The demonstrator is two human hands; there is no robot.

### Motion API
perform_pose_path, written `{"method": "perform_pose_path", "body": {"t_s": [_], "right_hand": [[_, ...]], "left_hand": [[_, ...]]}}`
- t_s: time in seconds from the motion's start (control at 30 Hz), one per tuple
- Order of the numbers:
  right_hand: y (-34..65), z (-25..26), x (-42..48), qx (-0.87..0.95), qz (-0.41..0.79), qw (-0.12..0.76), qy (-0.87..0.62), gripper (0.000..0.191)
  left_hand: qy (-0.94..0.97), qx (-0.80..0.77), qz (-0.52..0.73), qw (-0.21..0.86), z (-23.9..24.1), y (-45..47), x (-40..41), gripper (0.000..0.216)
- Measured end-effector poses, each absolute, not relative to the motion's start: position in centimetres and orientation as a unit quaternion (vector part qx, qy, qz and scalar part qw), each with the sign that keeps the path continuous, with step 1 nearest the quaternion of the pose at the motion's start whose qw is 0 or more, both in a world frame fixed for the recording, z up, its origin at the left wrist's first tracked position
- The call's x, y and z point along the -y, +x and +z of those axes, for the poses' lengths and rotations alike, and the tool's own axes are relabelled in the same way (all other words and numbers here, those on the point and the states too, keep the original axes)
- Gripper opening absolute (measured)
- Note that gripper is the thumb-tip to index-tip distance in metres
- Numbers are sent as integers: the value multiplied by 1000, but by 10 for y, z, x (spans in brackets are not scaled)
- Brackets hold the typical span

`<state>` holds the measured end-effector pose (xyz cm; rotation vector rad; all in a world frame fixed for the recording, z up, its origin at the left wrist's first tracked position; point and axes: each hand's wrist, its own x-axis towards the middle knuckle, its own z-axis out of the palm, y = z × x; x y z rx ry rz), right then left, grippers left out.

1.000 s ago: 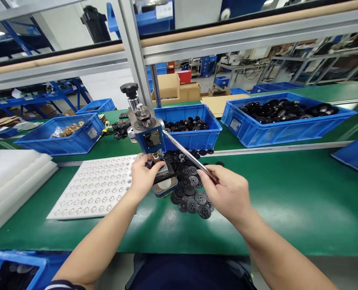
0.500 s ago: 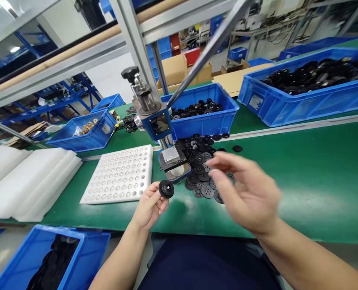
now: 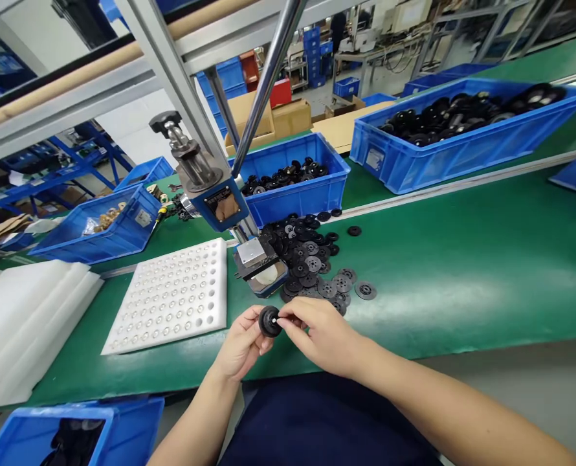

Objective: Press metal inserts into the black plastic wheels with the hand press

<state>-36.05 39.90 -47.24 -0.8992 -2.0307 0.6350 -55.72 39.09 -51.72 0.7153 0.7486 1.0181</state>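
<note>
My left hand (image 3: 242, 343) holds a round black stepped wheel (image 3: 268, 321) by its edge, above the front of the green bench. A small light spot shows at the wheel's hub. The thumb and forefinger of my right hand (image 3: 321, 336) are pinched together against that hub; whatever lies between them is too small to make out. Just beyond my hands is a heap of flat black discs (image 3: 312, 263). Behind my left hand stands a hand press (image 3: 220, 200), with a metal block (image 3: 250, 252) and a pale round pad (image 3: 267, 275) at its base.
Left of the press lies a white foam tray (image 3: 166, 294) with rows of small metal parts. Blue bins of black wheels (image 3: 298, 194) (image 3: 463, 155) stand behind. White foam sheets (image 3: 35, 323) are stacked at the left. A long lever (image 3: 268, 77) slants above the press.
My right hand has come in from the right and closed its fingertips at the wheel's hub. My left hand still holds the wheel. The whole view has shifted.
</note>
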Motion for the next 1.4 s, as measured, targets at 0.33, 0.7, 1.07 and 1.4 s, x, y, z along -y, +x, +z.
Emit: {"method": "perform_pose_path", "body": {"t_s": [0.33,0.7,1.07,1.4], "right_hand": [[-354,-482,-401,858,190,288,-381,19],[-354,-476,-398,850,271,178,-415,33],[-290,-437,-492,775,295,198,-522,23],[-303,-446,-539,699,322,404,-494,44]], "left_hand": [[347,-388,453,724,-519,-555,-389,39],[348,-393,440,729,-529,-549,-385,36],[423,-486,465,607,-590,-551,-387,48],[422,-511,501,556,-584,-550,-381,44]]}}
